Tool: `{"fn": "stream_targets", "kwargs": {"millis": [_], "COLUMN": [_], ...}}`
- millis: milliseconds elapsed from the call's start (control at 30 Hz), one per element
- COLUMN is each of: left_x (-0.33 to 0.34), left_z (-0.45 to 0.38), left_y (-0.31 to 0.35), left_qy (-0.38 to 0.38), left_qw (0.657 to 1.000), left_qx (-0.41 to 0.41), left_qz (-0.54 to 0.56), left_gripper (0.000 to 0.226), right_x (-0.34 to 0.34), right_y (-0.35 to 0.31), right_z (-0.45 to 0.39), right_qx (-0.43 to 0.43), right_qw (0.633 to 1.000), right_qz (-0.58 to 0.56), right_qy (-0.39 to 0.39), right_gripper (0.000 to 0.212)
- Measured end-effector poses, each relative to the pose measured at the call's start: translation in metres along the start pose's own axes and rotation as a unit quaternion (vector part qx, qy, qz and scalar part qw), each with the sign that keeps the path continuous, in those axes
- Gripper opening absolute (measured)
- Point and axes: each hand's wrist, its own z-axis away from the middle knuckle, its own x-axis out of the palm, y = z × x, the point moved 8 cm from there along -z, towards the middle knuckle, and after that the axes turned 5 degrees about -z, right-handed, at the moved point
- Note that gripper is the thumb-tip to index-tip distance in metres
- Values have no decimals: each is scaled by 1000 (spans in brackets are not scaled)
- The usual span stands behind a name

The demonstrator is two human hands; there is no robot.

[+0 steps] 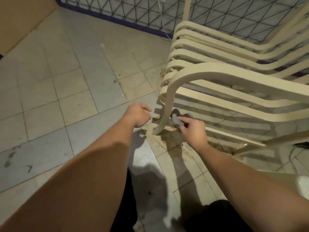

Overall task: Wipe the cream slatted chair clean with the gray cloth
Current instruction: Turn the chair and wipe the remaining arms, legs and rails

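The cream slatted chair (217, 76) stands at the right, its curved arm sweeping down into a front leg (164, 114) that meets the tiled floor. My right hand (192, 131) grips the gray cloth (176, 120) and holds it against the lower part of that leg, on its right side. My left hand (138, 115) hovers just left of the leg with loosely curled fingers, holding nothing and not touching the chair.
Brown dirty water stains the floor tiles (168, 139) around the leg's foot. A mesh fence (117, 9) with a dark blue base runs along the back. A tan wall (20, 19) is at the far left. A white object (303, 185) sits at the right edge.
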Motion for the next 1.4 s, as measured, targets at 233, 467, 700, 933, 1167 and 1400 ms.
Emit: {"fn": "stream_targets", "kwargs": {"millis": [233,467,700,933,1167,1400], "left_x": [99,43,-23,12,94,135], "left_z": [36,37,69,60,10,-25], "left_y": [-9,-43,74,54,-22,-64], "left_qy": [-9,205,179,212,167,118], "left_qw": [935,835,865,857,939,965], "left_qx": [32,-1,269,260,109,12], "left_qz": [353,511,384,392,279,234], "left_gripper": [28,22,28,43,36,36], "right_x": [48,6,-84,-93,-22,18], "right_y": [1,-6,-77,-115,-47,-6], "right_z": [14,16,2,-1,-8,-18], "right_qx": [251,262,-50,-141,-66,-56], "right_qw": [852,849,898,934,976,990], "right_qz": [-459,-459,-406,-284,-112,-86], "right_qy": [-23,-25,160,163,174,95], "right_gripper": [28,35,16,20,22,32]}}
